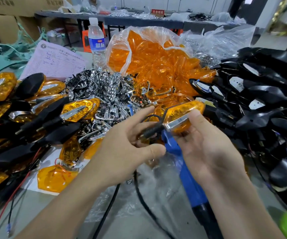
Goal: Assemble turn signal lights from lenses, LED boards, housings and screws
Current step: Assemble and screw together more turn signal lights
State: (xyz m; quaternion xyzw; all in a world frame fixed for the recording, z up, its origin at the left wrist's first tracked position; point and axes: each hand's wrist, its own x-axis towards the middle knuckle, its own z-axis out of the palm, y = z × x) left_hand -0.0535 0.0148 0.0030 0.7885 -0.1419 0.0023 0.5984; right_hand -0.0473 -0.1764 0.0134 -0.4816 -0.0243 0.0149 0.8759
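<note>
Far beyond the grip a long grey table (139, 20) runs across the room before a white wall (182, 2). Up and left of the grip, brown cardboard boxes (1, 19) stand stacked. Far up and right of it, pale floor (277, 40) shows in even, bright light.

Held turn signal light (184, 116): amber-orange lens, honeycomb cell pattern, chrome-silver strip, black stem.
Bagged lenses (156, 54): translucent orange, in clear film.
Heaped reflectors (104, 87): mirror-silver chrome, black flecks.
Stacked housings (263, 94): black, white boards inside.
Powered screwdriver (184, 168): blue body, black lower end.
Stacked finished lights (80, 109): orange honeycomb lenses, silver blades, black shells.
Trailing wires (18, 188): red and black, blue tips.
Standing water bottle (96, 42): clear, white cap, blue label.
Printed paper form (53, 61): pale pink.
Far sign (157, 12): red, white characters.
</note>
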